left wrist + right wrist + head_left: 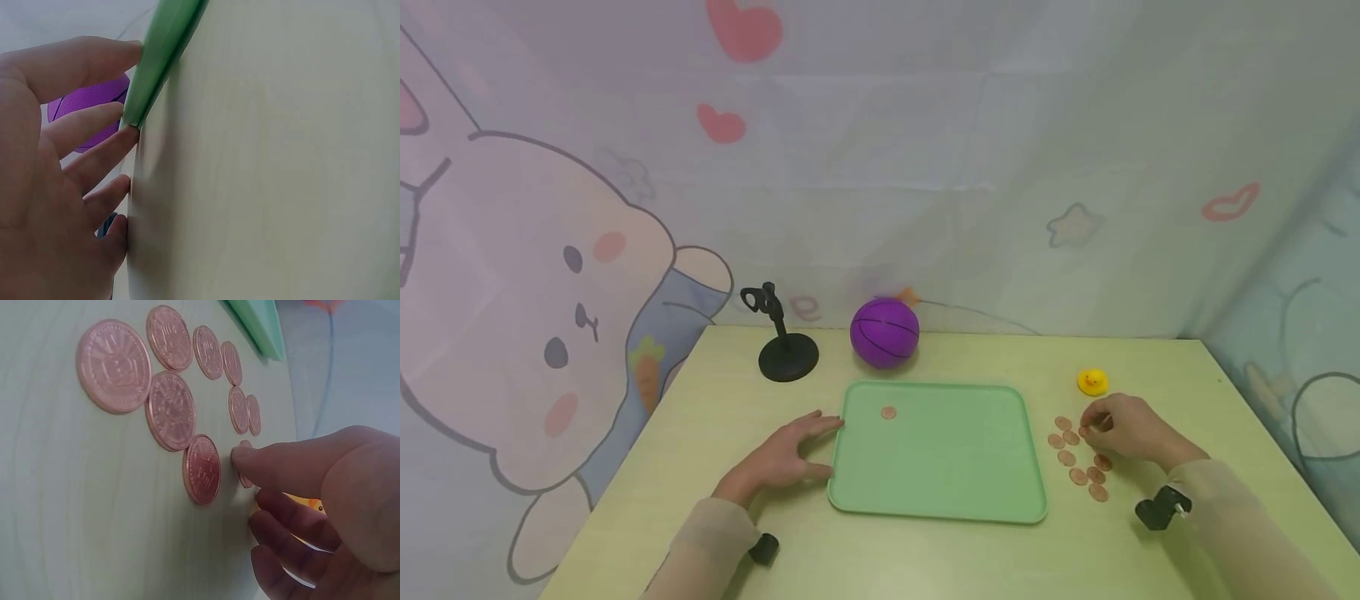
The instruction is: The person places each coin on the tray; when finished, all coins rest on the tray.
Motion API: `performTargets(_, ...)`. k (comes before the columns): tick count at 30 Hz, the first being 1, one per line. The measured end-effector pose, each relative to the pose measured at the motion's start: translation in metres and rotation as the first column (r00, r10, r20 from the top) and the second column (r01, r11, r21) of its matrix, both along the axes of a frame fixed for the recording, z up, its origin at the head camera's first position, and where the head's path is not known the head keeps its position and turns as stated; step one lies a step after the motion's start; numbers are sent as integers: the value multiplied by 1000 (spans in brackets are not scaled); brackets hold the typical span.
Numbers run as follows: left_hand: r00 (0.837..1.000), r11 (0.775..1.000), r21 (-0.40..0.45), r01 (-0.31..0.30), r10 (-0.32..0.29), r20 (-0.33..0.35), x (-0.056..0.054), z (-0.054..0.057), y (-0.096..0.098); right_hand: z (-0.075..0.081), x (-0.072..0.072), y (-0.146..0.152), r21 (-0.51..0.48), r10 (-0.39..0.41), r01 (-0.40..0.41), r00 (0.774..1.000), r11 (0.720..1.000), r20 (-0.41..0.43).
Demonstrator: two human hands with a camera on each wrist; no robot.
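A light green tray (936, 454) lies in the middle of the table, with one copper-coloured coin (889, 412) near its far left corner. My left hand (782, 454) is at the tray's left side, its fingers and thumb spread and the fingertips touching the rim (159, 62). To the right of the tray, my right hand (1127, 425) has thumb and fingers at a coin (246, 447); the thumb covers part of it. Several more coins (1067, 457) lie scattered flat on the table beside this hand, some touching or overlapping one another.
A yellow rubber duck (1092, 382) sits just beyond my right hand. Behind the tray stand a purple basketball (885, 333) and a black stand (787, 357) with a round base. A printed curtain (880, 167) hangs along the table's far edge.
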State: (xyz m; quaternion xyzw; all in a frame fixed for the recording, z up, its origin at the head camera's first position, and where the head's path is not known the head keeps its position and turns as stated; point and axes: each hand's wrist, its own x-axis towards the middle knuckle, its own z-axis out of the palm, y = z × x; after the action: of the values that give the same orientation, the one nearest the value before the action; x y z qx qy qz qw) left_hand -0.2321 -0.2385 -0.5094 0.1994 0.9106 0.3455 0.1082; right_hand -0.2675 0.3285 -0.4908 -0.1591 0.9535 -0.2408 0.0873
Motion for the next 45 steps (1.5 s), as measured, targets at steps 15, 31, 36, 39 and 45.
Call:
performTargets(15, 1000, 1000, 6, 9, -9, -11, 0, 0, -1, 3, -13, 5, 10, 97, -98, 992, 995, 78)
performTargets(31, 1000, 1000, 12, -4, 4, 4, 1, 0, -1, 8, -15, 7, -19, 156, -155, 975, 988, 157)
performTargets(36, 1000, 1000, 15, 1, -1, -5, 1, -1, -1, 5, -15, 9, -21, 152, -150, 978, 988, 143)
performTargets(39, 1000, 1000, 14, -2, 2, 1, 1, -1, -1, 3, -16, 10, -32, 160, -157, 979, 987, 128)
performTargets(45, 1000, 1000, 23, 7, -7, 2, 1, -1, -1, 0, -18, 11, -57, 186, -182, 979, 982, 81)
